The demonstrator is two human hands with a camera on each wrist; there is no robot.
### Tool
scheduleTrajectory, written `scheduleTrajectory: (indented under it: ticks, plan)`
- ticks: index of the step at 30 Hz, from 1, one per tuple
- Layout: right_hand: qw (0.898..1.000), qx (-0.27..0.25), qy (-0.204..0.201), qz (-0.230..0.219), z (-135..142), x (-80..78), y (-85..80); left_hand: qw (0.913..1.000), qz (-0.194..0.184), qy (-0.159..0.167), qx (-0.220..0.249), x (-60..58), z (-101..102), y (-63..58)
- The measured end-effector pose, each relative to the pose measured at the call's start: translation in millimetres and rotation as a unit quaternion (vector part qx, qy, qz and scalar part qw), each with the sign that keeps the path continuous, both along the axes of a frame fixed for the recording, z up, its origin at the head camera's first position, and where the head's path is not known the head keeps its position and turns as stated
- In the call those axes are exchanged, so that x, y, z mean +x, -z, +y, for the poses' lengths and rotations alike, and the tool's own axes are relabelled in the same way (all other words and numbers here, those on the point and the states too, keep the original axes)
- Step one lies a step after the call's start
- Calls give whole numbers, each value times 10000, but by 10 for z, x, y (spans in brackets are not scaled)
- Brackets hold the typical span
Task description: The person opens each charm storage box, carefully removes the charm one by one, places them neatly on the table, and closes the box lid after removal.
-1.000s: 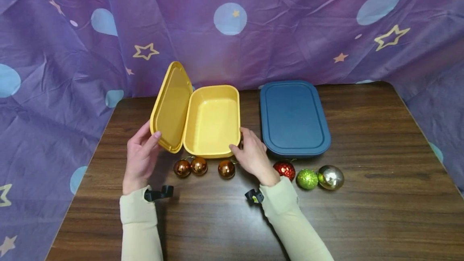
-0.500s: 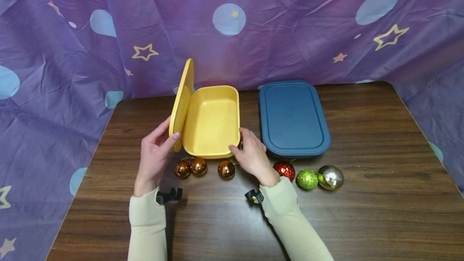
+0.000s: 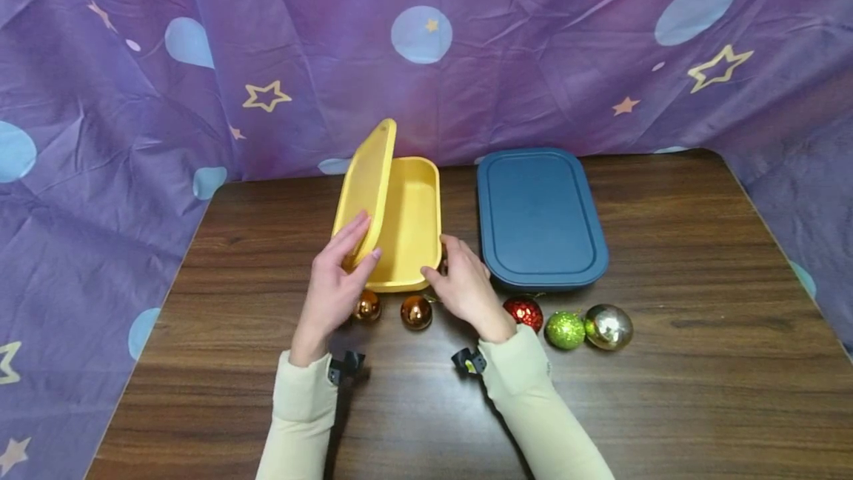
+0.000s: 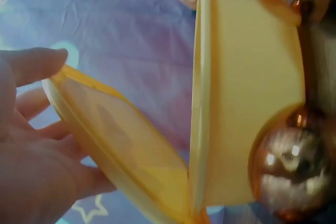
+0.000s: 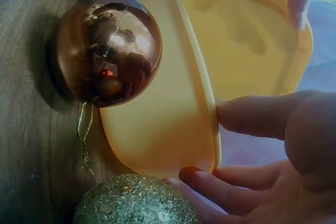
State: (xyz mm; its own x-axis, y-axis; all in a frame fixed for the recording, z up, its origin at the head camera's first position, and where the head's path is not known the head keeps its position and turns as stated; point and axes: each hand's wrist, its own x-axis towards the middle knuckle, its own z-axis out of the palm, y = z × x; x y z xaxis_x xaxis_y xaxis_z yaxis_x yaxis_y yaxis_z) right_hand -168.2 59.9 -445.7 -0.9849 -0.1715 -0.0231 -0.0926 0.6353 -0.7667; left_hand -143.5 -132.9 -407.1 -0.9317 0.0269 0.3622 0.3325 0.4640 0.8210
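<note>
A yellow plastic box [image 3: 409, 235] stands on the table. Its lid [image 3: 366, 172] is tilted up over the box's left side. My left hand [image 3: 332, 293] grips the lid's near end, thumb on one face and fingers on the other. The left wrist view shows the same hand [image 4: 39, 135] at the lid's edge [image 4: 94, 140]. With thumb and fingers, my right hand [image 3: 466, 284] pinches the box rim at the near right corner; the thumb [image 5: 257, 114] lies at the rim. Copper ornament balls [image 3: 416, 312] lie in front of the box, one partly behind my left hand.
A blue box with its lid on [image 3: 541, 217] stands to the right. In front of it lie a red ball [image 3: 523, 312], a green glitter ball [image 3: 565, 330] and a silver ball [image 3: 609, 327]. A purple cloth [image 3: 506, 58] hangs behind the table.
My left hand has moved right, swinging the lid from leaning out left, through upright, to leaning over the box. The right hand has stayed at the rim.
</note>
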Motion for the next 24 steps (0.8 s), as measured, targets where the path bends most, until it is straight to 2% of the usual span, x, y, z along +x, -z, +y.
scheduleTrajectory:
  ticks: [3, 7, 17, 24]
  plan:
    - [10000, 10, -42, 57, 8, -2, 1, 9989, 126, -39, -454, -3, 94, 19]
    - [9998, -5, -120, 187, 16, -9, 2, 9971, 172, -49, -742, -6, 202, 46]
    - [9988, -52, -209, 438, 36, -25, 1, 9849, -105, 28, -1729, 28, 398, 117]
    - [9988, -56, -185, 449, 46, -37, 2, 9793, -287, 12, -2002, 38, 476, 146]
